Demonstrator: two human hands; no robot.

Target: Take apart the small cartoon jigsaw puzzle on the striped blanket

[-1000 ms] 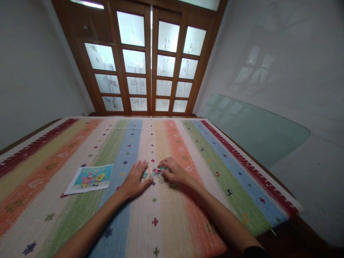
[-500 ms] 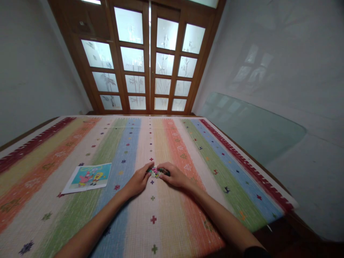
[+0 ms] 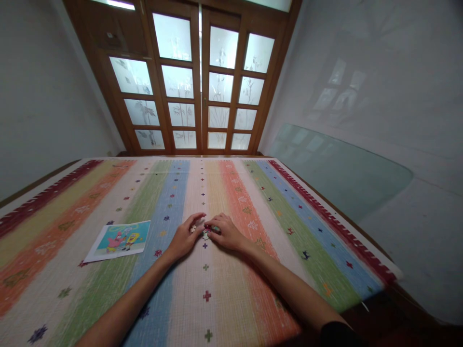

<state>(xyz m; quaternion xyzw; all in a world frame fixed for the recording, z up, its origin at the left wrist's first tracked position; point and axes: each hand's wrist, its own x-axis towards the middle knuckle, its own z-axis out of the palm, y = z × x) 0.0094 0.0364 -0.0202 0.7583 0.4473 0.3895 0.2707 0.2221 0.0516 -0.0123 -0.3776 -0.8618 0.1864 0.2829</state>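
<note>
My left hand (image 3: 185,234) and my right hand (image 3: 222,232) are cupped together over a small heap of coloured puzzle pieces (image 3: 204,233) on the striped cloth (image 3: 217,299). Fingertips of both hands meet over the heap, which is almost fully hidden; only a few pieces show between the hands. Both hands have curled fingers pressed around the pieces.
A cartoon picture card (image 3: 120,239) lies flat on the cloth to the left of my left hand. Wooden glazed doors (image 3: 197,82) stand beyond the far edge. A glass sheet (image 3: 336,168) leans on the right wall, past the cloth's red right border.
The hands have drawn together, gathering the spread pieces into a tight heap. A second ago the fingers lay flatter and wider apart with more pieces showing.
</note>
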